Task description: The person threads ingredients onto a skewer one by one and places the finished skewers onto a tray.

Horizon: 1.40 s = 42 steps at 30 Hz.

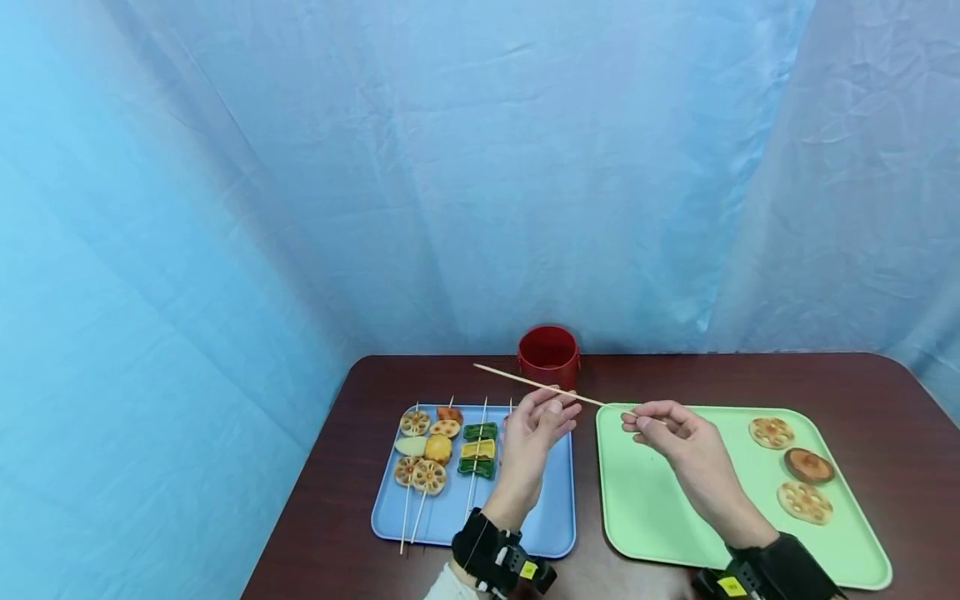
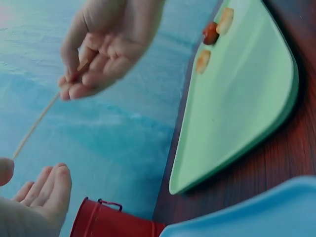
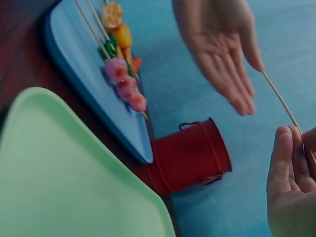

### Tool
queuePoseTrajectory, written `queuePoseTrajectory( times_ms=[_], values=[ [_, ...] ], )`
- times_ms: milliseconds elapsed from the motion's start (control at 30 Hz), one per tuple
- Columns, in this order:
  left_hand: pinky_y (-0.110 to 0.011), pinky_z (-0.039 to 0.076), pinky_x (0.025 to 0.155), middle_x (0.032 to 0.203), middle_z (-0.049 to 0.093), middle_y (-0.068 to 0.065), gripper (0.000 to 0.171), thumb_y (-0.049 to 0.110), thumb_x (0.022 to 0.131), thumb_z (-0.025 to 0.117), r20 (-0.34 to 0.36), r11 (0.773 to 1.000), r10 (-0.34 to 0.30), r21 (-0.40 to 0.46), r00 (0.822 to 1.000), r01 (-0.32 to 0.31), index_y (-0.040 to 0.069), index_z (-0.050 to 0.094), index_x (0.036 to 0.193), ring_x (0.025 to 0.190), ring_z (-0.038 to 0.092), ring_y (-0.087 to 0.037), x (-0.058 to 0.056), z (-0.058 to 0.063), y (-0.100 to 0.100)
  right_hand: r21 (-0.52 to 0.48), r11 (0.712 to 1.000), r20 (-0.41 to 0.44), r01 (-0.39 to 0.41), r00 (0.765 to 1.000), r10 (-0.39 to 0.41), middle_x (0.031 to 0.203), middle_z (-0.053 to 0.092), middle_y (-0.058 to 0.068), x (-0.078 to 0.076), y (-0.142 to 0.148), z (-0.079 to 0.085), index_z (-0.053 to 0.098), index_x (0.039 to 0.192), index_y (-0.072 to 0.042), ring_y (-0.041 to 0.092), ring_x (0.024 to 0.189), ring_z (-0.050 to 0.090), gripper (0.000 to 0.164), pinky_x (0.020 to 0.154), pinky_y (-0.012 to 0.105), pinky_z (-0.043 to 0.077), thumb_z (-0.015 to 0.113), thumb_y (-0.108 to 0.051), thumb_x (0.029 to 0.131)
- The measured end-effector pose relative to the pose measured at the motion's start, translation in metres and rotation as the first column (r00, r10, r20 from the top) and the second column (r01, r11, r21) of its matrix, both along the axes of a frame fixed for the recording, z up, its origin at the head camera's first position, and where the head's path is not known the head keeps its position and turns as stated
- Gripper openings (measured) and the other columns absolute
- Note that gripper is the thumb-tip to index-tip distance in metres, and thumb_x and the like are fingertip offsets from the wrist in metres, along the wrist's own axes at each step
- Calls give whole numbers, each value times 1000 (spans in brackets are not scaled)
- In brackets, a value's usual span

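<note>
A bare wooden skewer (image 1: 506,375) is held up over the table, slanting from upper left to lower right in the head view. My right hand (image 1: 697,462) pinches its lower right end between thumb and fingers. Across its middle, my left hand (image 1: 525,458) stays open, fingers mostly straight and thumb at the stick, as the right wrist view also shows. Beneath the left hand lies a blue tray (image 1: 551,533) of loaded skewers, with lotus root slices (image 1: 429,477), green and yellow pieces (image 1: 477,450) and pink balls (image 3: 126,89), which the left hand mostly hides in the head view.
A red bucket (image 1: 549,358) stands at the table's back edge, behind the skewer. On the right, a green tray (image 1: 637,508) carries two lotus root slices (image 1: 805,502) and a brown round piece (image 1: 808,466). Blue cloth (image 1: 525,167) hangs behind the dark wooden table (image 1: 322,500).
</note>
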State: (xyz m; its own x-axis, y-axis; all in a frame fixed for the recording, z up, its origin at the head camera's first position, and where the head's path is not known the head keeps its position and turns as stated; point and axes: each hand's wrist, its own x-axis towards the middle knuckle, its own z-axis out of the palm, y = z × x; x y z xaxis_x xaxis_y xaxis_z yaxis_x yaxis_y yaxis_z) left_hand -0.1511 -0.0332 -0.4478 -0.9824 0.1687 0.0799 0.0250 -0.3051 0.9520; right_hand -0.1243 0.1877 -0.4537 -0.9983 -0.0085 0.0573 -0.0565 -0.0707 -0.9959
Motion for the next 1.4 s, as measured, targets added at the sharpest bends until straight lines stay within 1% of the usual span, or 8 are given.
queuePoseTrajectory(
  times_ms=[200,467,733,833,933,1133,1233,1400],
  values=[
    [-36,53,98,136,64,-23,37,14,106,58,49,992,-18,126,999,12,0,50,140,124,64,-39,4,1,6,25,1000,38,-13,999,12,111,75,7,2,-10,-6,59,123,9,17,107,72,37,91,30,57,65,-22,104],
    [-37,53,97,131,67,-23,30,12,108,56,68,986,-49,160,996,38,-4,51,133,118,68,-33,9,-3,11,29,999,57,-26,998,25,114,75,10,3,-17,-10,60,124,9,18,107,72,37,92,33,57,66,-22,103],
    [-36,54,96,124,68,-28,28,13,109,51,17,994,-29,105,999,27,-8,50,129,112,70,-31,8,-4,5,244,970,28,-22,999,16,123,71,12,2,8,-2,64,130,-4,12,109,70,41,92,27,55,65,-35,103],
    [-35,54,95,119,70,-27,28,13,110,50,-23,999,-42,-5,999,42,-6,50,130,112,70,-35,7,-6,-1,392,920,0,14,1000,-16,122,72,8,-1,31,2,65,131,-9,5,106,69,42,88,24,54,61,-41,104],
    [-34,55,95,114,71,-24,24,13,110,49,-80,986,-85,-150,993,73,-1,52,130,111,70,-37,8,-9,-6,523,850,-43,65,998,-50,121,72,9,-5,57,3,66,131,-13,-4,100,66,40,82,23,55,58,-43,105],
    [-32,57,90,101,74,-15,23,11,110,48,-158,915,-147,-397,976,74,6,49,132,98,75,-27,10,-15,-13,702,697,-120,145,989,-85,120,72,15,-14,104,-2,68,129,-13,-20,89,54,34,70,25,54,59,-37,106],
    [-34,59,86,96,73,-12,23,10,110,49,-195,877,-151,-479,969,40,6,48,133,91,76,-26,12,-16,-15,761,620,-151,188,982,-113,117,73,18,-18,127,-3,68,128,-11,-15,83,57,34,65,30,53,59,-35,106],
    [-31,60,82,91,71,-10,23,8,109,49,-223,839,-151,-545,963,5,5,49,132,85,76,-27,13,-19,-18,826,532,-132,184,982,-136,115,70,24,-21,157,-6,65,130,-4,18,76,62,40,59,38,42,57,-36,107]
  ],
)
